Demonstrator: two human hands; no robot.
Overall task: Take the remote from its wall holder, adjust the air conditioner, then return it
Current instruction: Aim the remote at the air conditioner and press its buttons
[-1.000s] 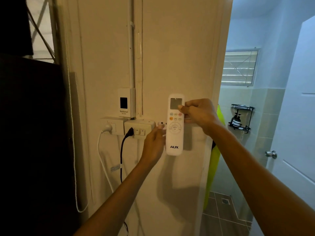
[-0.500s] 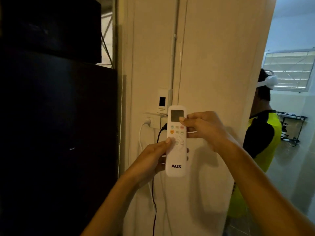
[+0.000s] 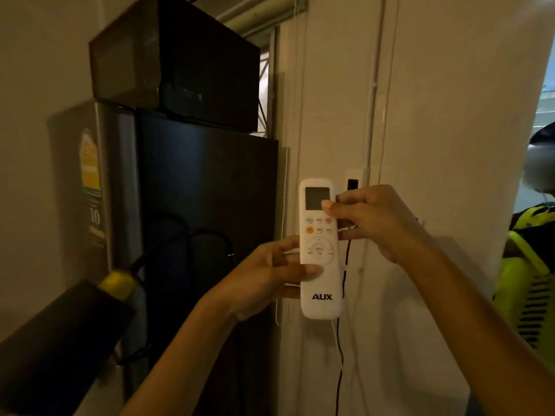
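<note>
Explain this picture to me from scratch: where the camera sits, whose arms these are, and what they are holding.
There is no machine here. The one picture comes from a camera worn on a person's head, looking forward at their own bare arms. The left hand grips the middle of a white remote marked AUX, thumb on its front. The right hand pinches the remote's upper edge beside its small screen. The remote is upright in front of a pale wall. To the left stands a dark fridge with a dark box-shaped appliance on top. Cords hang down the wall below the remote. No wall holder is clearly visible.
</note>
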